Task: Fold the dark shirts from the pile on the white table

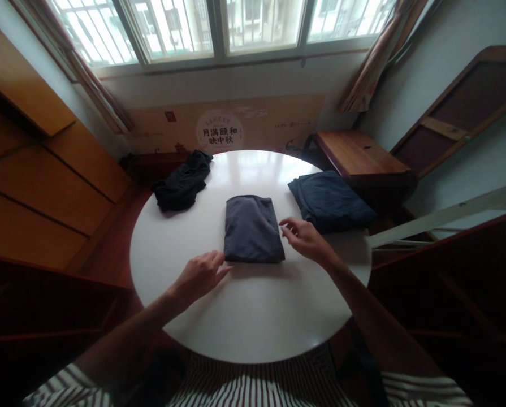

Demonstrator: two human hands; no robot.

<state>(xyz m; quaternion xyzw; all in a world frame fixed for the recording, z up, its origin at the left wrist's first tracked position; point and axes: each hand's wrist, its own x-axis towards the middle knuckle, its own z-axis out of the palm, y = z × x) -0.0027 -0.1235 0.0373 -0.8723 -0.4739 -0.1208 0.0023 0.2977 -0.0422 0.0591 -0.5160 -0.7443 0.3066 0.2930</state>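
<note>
- round white worktop (244, 322), glossy, window glare on far side
- floor around it dark red wood
- wood cabinet (44, 181) along left wall, orange-brown doors
- window (219, 28) ahead, bars outside, curtain (369, 68) tied back at right end
- printed board (223, 127) under window, Chinese text in round badge
- wood bench (358, 155) at far right of worktop, dark wood frame (452, 107) leaning on wall above it
- pale rail (443, 217) across right side
- person's striped top (253, 384) at bottom edge
- folded garment (253, 229), slate grey-blue, neat flat rectangle, mid worktop, slightly tilted, long side running away from person
- dark crumpled cloth (182, 181) near far left edge of worktop, loose heap
- navy cloth (329, 200) at far right edge, soft loose pile, just beside folded garment's upper right corner
- left grip: hand (199, 277) open, fingers relaxed, at near left corner of folded garment, holding nothing; contact unclear
- right grip: hand (306, 240) open, fingers curled a bit, just beside garment's right edge, holding nothing
</note>
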